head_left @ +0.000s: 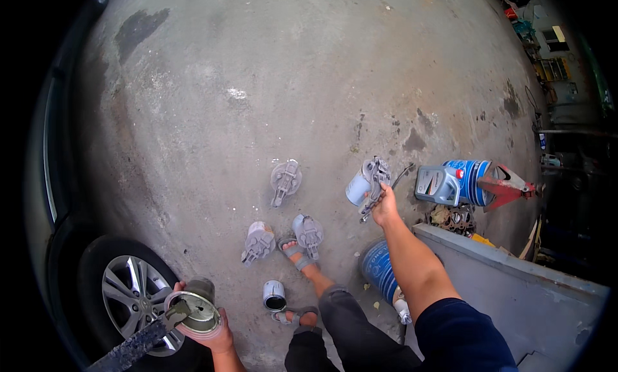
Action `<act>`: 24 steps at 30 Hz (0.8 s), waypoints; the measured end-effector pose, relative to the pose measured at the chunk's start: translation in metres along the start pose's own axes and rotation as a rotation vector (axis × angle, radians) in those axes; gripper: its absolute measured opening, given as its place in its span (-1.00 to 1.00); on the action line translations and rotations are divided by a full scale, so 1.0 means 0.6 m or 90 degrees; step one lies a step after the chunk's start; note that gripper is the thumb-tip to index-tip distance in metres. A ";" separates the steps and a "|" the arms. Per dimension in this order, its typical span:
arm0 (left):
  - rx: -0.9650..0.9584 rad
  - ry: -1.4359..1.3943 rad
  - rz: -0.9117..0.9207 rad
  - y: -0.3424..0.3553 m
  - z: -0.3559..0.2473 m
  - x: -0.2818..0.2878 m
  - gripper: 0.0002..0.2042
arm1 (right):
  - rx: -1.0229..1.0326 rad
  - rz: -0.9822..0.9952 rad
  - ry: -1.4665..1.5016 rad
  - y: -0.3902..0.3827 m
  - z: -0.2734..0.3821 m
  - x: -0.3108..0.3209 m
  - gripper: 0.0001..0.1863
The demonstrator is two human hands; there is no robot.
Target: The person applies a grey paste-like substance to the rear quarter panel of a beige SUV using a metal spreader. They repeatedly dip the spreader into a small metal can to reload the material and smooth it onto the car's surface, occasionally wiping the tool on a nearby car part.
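Note:
My left hand (222, 336), at the lower left, is wrapped round a clear plastic cup (207, 322) with grey-green paint-like stuff inside. A dark, flat, speckled stick (132, 347) reaches into the cup from the lower left. My right hand (385, 208) is stretched forward, its fingers closed on a grey metal part (380, 171) resembling a brake caliper. That part is over or against a pale blue can (356, 189); whether it rests on it I cannot tell. Similar grey parts, one farther off (284, 181) and two nearer (259, 243) (309, 233), sit on cans.
An open can (274, 296) with dark contents stands by my sandalled feet (297, 253). Blue drums (380, 269) (473, 177), a grey jug (438, 184), a red stand (508, 186) and a grey metal panel (515, 272) are right. A car wheel (132, 288) stands left.

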State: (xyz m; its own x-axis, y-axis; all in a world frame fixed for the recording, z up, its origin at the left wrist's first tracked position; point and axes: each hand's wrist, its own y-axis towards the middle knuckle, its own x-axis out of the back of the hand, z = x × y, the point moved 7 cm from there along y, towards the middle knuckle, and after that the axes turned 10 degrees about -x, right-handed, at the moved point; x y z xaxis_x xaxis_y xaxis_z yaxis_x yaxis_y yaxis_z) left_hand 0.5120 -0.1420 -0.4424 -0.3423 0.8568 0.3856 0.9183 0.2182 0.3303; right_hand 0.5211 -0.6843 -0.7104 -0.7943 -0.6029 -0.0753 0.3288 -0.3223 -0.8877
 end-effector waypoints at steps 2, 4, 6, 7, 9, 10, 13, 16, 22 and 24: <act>0.020 0.037 0.007 -0.013 0.029 -0.017 -0.08 | -0.014 -0.001 0.043 0.080 -0.060 0.034 -0.58; 0.047 0.092 0.040 -0.026 0.055 -0.012 -0.08 | -0.083 0.025 0.045 0.129 -0.149 0.037 -0.47; 0.055 0.121 0.036 -0.040 0.075 -0.015 -0.09 | -0.109 0.005 0.013 0.158 -0.225 0.051 -0.42; 0.057 0.132 0.033 -0.046 0.081 -0.016 -0.09 | -0.119 -0.004 -0.002 0.165 -0.257 0.056 -0.40; 0.086 0.135 0.023 -0.058 0.089 -0.019 -0.05 | -0.147 -0.028 -0.025 0.163 -0.301 0.075 -0.35; 0.091 0.123 0.012 -0.055 0.084 -0.025 -0.03 | -0.149 -0.038 -0.017 0.154 -0.310 0.085 -0.34; 0.103 0.078 -0.027 -0.053 0.054 -0.005 0.00 | -0.134 -0.098 -0.106 0.103 -0.294 0.092 -0.50; 0.082 0.032 -0.076 -0.040 -0.002 0.025 -0.02 | -0.072 -0.099 -0.323 0.040 -0.229 0.101 -0.79; 0.050 -0.027 -0.100 -0.030 -0.173 0.109 -0.14 | 0.179 0.115 -0.670 -0.267 -0.050 -0.112 -0.77; 0.029 0.073 -0.024 -0.019 -0.240 0.140 -0.16 | 0.183 0.223 -0.771 -0.380 -0.014 -0.196 -0.73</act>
State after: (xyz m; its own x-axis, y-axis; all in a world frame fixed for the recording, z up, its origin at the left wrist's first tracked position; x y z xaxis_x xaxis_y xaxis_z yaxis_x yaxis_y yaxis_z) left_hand 0.4444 -0.1396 -0.2897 -0.3943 0.7896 0.4701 0.9116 0.2717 0.3083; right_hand 0.5351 -0.5336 -0.5029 0.2716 -0.9116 0.3086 0.6419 -0.0673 -0.7639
